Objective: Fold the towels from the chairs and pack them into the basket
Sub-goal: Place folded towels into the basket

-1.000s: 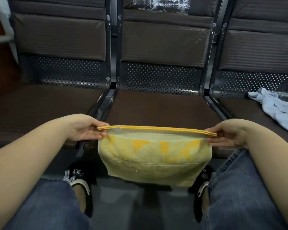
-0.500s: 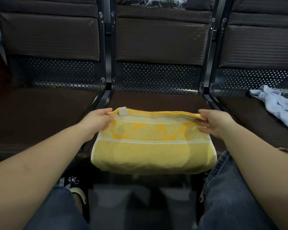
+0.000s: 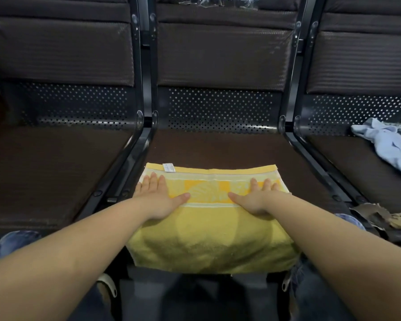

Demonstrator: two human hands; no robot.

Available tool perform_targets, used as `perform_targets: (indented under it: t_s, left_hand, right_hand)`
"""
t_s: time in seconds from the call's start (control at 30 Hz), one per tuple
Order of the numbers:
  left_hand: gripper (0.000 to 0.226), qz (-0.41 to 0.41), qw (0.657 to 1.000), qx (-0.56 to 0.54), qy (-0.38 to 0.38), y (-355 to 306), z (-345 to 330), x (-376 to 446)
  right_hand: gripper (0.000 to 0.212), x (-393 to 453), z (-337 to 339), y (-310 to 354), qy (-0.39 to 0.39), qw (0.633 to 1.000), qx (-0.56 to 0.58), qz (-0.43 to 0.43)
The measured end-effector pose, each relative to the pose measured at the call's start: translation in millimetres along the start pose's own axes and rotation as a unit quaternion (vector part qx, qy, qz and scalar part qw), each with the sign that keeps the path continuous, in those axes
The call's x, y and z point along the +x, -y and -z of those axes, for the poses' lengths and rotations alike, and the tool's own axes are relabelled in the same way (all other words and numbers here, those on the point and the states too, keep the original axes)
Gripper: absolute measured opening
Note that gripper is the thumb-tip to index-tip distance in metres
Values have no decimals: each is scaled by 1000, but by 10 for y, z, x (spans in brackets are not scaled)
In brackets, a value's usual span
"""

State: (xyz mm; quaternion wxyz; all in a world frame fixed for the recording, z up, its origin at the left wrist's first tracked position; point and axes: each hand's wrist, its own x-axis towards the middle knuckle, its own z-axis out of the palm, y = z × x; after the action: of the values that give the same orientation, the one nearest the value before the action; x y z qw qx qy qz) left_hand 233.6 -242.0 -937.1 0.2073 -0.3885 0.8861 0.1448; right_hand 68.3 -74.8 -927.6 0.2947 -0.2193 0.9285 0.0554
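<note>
The folded yellow towel [image 3: 208,232], a thick terry rectangle with a woven orange band, lies on the near edge of the middle chair seat [image 3: 218,149]. The left hand [image 3: 159,195] and right hand [image 3: 257,195] press flat on it, fingers straight. A crumpled pale-blue towel [image 3: 389,147] lies on the right seat.

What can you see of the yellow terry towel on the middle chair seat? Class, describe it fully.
The yellow terry towel looks soft and looped, with a band of orange and pale leaf-like patterns edged by white stripes, a plain yellow hem and a small white label near its far left corner. It lies folded, flat on the middle dark brown chair seat, its near edge hanging over the seat front. The left hand and right hand press flat on the patterned band.
</note>
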Motion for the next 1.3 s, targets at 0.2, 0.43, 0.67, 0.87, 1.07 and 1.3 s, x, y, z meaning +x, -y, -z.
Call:
perform_targets:
  t_s: [0.2, 0.43, 0.67, 0.87, 1.07, 1.3]
  left_hand:
    - [103, 6, 1000, 5, 10, -81, 82, 193]
    - [103, -5, 1000, -7, 14, -120, 222, 577]
    - [101, -12, 999, -4, -36, -203, 292, 1052]
    - [99, -18, 996, 5, -89, -293, 352, 1450]
    - [94, -20, 989, -5, -144, -326, 403, 1741]
    - [76, -2, 982, 12, -187, -348, 380, 1648]
  right_hand:
    - [98, 153, 83, 8, -11, 1000, -8, 10]
    - [96, 451, 216, 87, -20, 1000, -10, 12]
    - [95, 929, 356, 169, -46, 999, -8, 16]
    - [93, 1374, 489, 213, -82, 996, -14, 36]
    - [90, 1669, 551, 240, -130, 990, -23, 51]
    - [78, 1582, 498, 215, -179, 981, -8, 69]
